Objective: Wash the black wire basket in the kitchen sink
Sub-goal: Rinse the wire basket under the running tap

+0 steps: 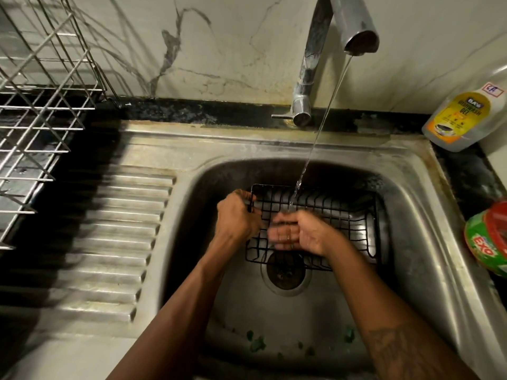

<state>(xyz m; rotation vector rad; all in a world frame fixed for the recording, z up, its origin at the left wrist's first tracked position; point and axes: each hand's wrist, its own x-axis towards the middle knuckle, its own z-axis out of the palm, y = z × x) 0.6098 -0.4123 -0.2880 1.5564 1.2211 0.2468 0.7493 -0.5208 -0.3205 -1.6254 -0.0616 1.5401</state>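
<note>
— Hands, then basket: how does it handle?
— My left hand grips the left rim of the black wire basket; my right hand lies flat-fingered on its mesh. Light, stiff, probably slippery when wet: the rim wire is the hold.
— Orientation?
— In the sink, over the drain; open side up, long axis left to right.

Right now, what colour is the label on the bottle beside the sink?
The label is yellow; head view.

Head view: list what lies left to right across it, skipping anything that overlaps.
Wire dish rack → ribbed drainboard → left hand, its grip on the rim of the black wire basket → right hand → dishwash gel bottle.
</note>
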